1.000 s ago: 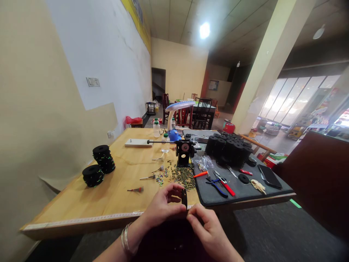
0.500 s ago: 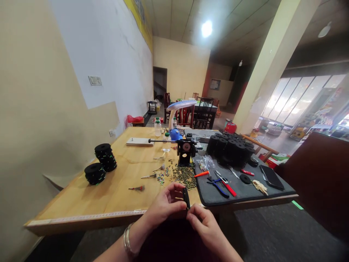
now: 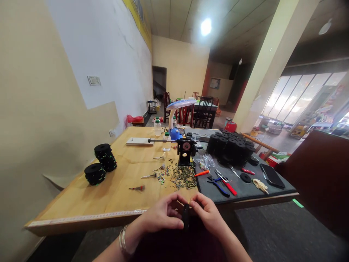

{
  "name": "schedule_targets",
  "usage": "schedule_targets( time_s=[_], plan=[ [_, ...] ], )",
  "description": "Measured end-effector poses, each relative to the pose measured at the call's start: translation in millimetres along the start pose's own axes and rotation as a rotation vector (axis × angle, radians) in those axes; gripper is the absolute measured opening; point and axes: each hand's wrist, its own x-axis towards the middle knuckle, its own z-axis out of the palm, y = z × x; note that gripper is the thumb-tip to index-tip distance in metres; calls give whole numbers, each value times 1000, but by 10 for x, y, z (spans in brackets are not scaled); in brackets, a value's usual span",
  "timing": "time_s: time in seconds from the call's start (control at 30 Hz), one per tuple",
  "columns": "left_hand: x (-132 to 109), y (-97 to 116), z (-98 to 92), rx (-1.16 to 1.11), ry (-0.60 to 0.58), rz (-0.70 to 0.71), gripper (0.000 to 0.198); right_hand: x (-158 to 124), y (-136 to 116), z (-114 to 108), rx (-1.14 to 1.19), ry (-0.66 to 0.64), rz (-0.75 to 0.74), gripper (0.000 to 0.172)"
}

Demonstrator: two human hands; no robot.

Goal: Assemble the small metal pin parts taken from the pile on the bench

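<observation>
Gripping a black disc [image 3: 186, 218] nearly edge-on, the left hand [image 3: 160, 215], in the head view, has it between thumb and fingers. Just right of its upper rim, the right hand [image 3: 205, 211] has thumb and forefinger pinched together; on what, I cannot tell. A loose hold could let the disc slip below the fingers, past the table [image 3: 109, 203]; an uneven tug could twist it.

near-left tabletop [image 3: 103, 202] open; black machine [image 3: 185, 146] blocks way ahead
</observation>
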Motion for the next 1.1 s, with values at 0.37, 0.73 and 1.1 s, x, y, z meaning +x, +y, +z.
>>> schedule_targets(
  time_s=[0.37, 0.73, 1.1],
  plan=[
    [34, -296, 51, -88, 199, 214, 52, -187, 228, 379, 766, 142, 391, 42],
    [10, -196, 80, 368, 359, 100, 35, -180, 171, 175, 102, 240, 52, 32],
    [65, -346, 199, -78, 504, 102, 31, -254, 220, 196, -48, 271, -23, 29]
  ],
)
